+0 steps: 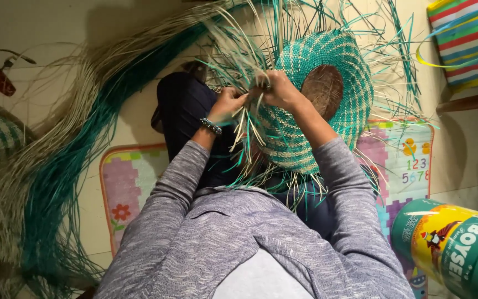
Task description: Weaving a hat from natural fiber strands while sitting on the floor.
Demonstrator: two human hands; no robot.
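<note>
— Sitting on the floor, the person keeps the round teal-and-cream woven straw piece (311,111) on the lap, close to the body. Why there?

— I think the lap holds it steady, so both hands can work at its edge. The left hand (227,103) is pinched shut on a few thin cream straw strips (243,126). The right hand (279,88) is closed on strips too, right at the rim. The two hands are very near each other, almost touching.

— What is the brown thing in the middle?

— A smooth brown oval block (322,88). The weave goes all around it, so it may give the piece its shape. I cannot tell if it is wood.

— How does the weave look?

— Tight little checks, bumpy, in rings. Loose ends poke out all around like spiky hair.

— And the big swoosh on the left?

— That is a long bundle of teal and pale straw strands (78,155), lying in a curve on the floor, near enough to reach.

— What else is there?

— A soft colourful play mat (128,177) under the person, a green and yellow round tin can (455,249) at the right, and a striped bright woven bag (468,39) up in the corner. The left wrist wears a beaded bracelet (210,125).
</note>
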